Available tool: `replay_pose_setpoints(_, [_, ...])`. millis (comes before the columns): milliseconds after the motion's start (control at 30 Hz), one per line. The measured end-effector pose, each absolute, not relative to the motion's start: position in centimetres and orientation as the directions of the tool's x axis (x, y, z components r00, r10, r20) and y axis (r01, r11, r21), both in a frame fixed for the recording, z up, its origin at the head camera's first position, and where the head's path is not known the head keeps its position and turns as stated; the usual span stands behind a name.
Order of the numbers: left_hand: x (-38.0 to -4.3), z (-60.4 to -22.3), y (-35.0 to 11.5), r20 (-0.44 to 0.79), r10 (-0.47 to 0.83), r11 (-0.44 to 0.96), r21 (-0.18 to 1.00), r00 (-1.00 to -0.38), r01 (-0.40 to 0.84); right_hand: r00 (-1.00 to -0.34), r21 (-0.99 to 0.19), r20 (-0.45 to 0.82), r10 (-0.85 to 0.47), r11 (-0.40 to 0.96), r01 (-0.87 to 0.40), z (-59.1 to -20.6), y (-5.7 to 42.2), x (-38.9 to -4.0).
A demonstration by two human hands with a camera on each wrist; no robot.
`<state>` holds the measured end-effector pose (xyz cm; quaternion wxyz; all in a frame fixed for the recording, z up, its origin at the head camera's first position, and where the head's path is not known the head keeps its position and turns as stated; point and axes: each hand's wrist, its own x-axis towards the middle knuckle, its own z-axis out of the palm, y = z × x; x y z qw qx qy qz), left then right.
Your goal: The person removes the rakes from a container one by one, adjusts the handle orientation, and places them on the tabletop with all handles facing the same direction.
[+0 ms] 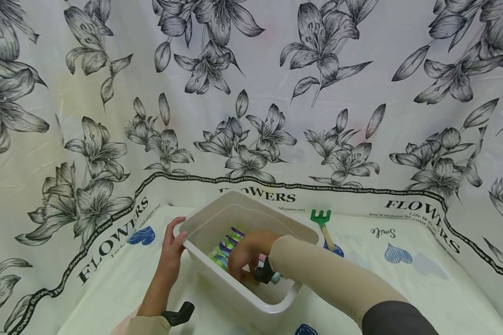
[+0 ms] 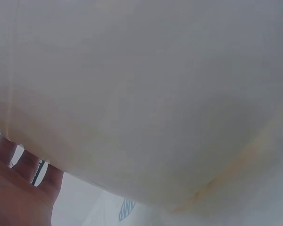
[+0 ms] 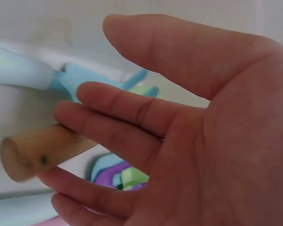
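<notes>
1. Wooden handle inside white bin; 9 o'clock from right hand, right wrist view, long axis roughly 8-to-2.
2. Right hand nearer; fingers loosely extended beside handle, thumb apart, not grasping; contact unclear.
3. Left hand grips bin rim, about 9 o'clock, head view.

Look at this, we have white drapery covered in black-and-grey line-drawn flowers, with a black band lettered in white! Below, blue hearts dot the cream sheet. And we spot an off-white bin, a brown wooden handle, a light-blue pronged toy, purple-and-lime pieces, a green fork, a beige sleeve!
</notes>
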<state>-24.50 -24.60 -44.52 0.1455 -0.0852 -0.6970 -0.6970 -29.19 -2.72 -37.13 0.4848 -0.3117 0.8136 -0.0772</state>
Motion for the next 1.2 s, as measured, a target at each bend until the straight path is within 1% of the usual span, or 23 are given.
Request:
replay_pose_setpoints(100, [-24.5,-44.5,-24.5,0.319,-0.081,0.008,0.948,-0.944,0.319,-0.317,-0.466,-0.69,-0.651,0.734,-0.494,-36.3,-2.2,-29.5])
replay_pose_setpoints(267, [-24.5,-44.6,-24.5,0.313,-0.093,0.007,0.95,-0.945,0.314,-0.298,-0.566,-0.579,-0.759,0.637,-0.523,-35.3,-1.4,-30.1])
replay_pose_setpoints(400, [-24.5,-44.7,-24.6,0.316,-0.092,0.012,0.949,-0.944,0.316,-0.304,-0.606,-0.497,-0.813,0.575,-0.55,-35.2,-0.7,-30.4])
replay_pose_setpoints(533, [-24.5,-44.7,-24.6,0.322,-0.087,0.015,0.947,-0.943,0.322,-0.315,-0.66,-0.429,-0.847,0.532,-0.531,-35.3,0.1,-30.7])
replay_pose_setpoints(600, [-24.6,-44.7,-24.6,0.322,-0.085,0.014,0.947,-0.943,0.322,-0.33,-0.686,-0.4,-0.855,0.518,-0.51,-35.3,0.6,-30.8])
replay_pose_setpoints(700, [-24.5,-44.6,-24.5,0.319,-0.085,0.012,0.948,-0.944,0.319,-0.373,-0.722,-0.349,-0.86,0.5,-0.478,-35.3,1.2,-30.9])
replay_pose_setpoints(900, [-24.5,-44.6,-24.5,0.316,-0.089,0.017,0.949,-0.945,0.315,-0.541,-0.767,-0.234,-0.808,0.495,-0.409,-35.0,2.5,-31.6])
replay_pose_setpoints(967, [-24.5,-44.6,-24.5,0.317,-0.092,0.018,0.948,-0.944,0.317,-0.583,-0.767,-0.197,-0.789,0.494,-0.409,-34.8,2.9,-31.9])
replay_pose_setpoints(1033, [-24.6,-44.7,-24.5,0.318,-0.096,0.024,0.948,-0.943,0.317,-0.608,-0.762,-0.162,-0.777,0.49,-0.423,-34.7,3.2,-32.1])
replay_pose_setpoints(1200, [-24.6,-44.7,-24.5,0.319,-0.098,0.031,0.948,-0.943,0.318,-0.646,-0.733,-0.08,-0.759,0.484,-0.477,-34.1,3.8,-32.2])
